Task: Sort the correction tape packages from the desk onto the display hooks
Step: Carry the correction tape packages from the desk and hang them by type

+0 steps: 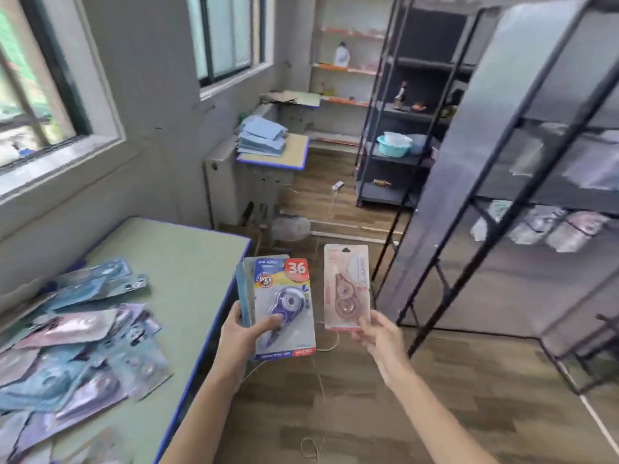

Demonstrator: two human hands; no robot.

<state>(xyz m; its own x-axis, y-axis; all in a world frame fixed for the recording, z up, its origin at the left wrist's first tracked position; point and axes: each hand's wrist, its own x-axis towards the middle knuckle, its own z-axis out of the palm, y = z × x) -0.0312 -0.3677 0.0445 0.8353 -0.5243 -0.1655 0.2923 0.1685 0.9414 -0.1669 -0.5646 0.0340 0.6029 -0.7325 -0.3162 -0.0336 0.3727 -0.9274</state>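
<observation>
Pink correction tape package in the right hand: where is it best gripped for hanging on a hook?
Grip the pink package by its bottom edge, from below, as the right hand does. It stands upright, hang hole at top, so fingers stay clear of it.

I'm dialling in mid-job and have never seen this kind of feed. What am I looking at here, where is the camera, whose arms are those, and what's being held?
There is no machine here: a person is working with bare hands, and the single picture comes from a wide-angle camera worn on the person's head, looking forward and down. That is why both arms reach in from the bottom edge.

The left hand grips a small stack of packages; the front one is a purple correction tape card marked 36. The right hand pinches the bottom of a single pink package, held upright.

On the left, the green desk carries a loose pile of packages in blue and purple. On the right stands a dark metal display rack, with some packages already hanging there, though they are blurred.
</observation>
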